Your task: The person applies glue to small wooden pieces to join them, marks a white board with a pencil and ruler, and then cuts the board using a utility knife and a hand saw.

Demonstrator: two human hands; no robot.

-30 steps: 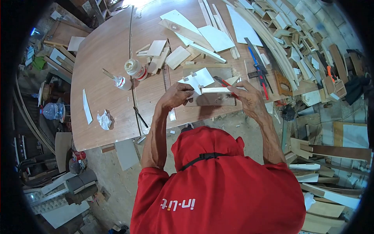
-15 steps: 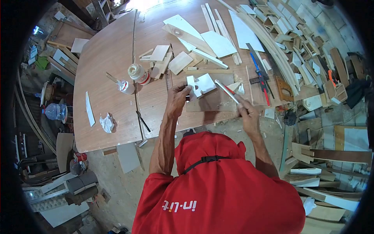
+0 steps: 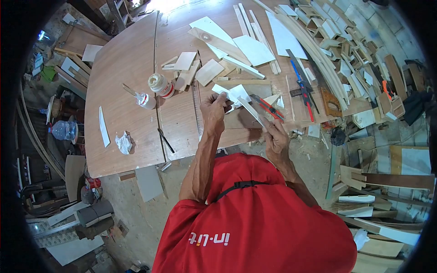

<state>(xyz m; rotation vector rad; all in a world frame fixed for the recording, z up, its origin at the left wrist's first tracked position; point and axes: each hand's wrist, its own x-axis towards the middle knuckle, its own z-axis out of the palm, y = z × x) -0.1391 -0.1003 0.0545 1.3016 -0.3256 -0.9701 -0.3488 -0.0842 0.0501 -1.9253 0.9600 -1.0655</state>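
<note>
My left hand (image 3: pixel 215 108) is closed on a white notched wooden piece (image 3: pixel 233 93), fingers at its left edge, above the near part of the table. My right hand (image 3: pixel 276 138) pinches the lower end of a slim, pale, straight stick-like tool (image 3: pixel 251 112); I cannot tell its exact kind. The tool's far end overlaps the right part of the notched piece. Just beyond the right hand, a red-and-black tool (image 3: pixel 269 109) lies on the table, beside small pale wood offcuts (image 3: pixel 280 102).
The wooden table (image 3: pixel 123 59) bears an open jar (image 3: pixel 160 85), a small bottle with a brush (image 3: pixel 144 100), a crumpled white cloth (image 3: pixel 124 143) and several boards (image 3: pixel 256 51). A blue-and-red clamp (image 3: pixel 304 84) and a handsaw (image 3: pixel 331 103) lie right. Stacked wood strips (image 3: pixel 318 59) line the right side.
My right hand has moved left and down with the slim tool, bringing it against the notched piece. My left hand has shifted slightly right, and the notched piece is turned. The red-and-black tool shows more clearly.
</note>
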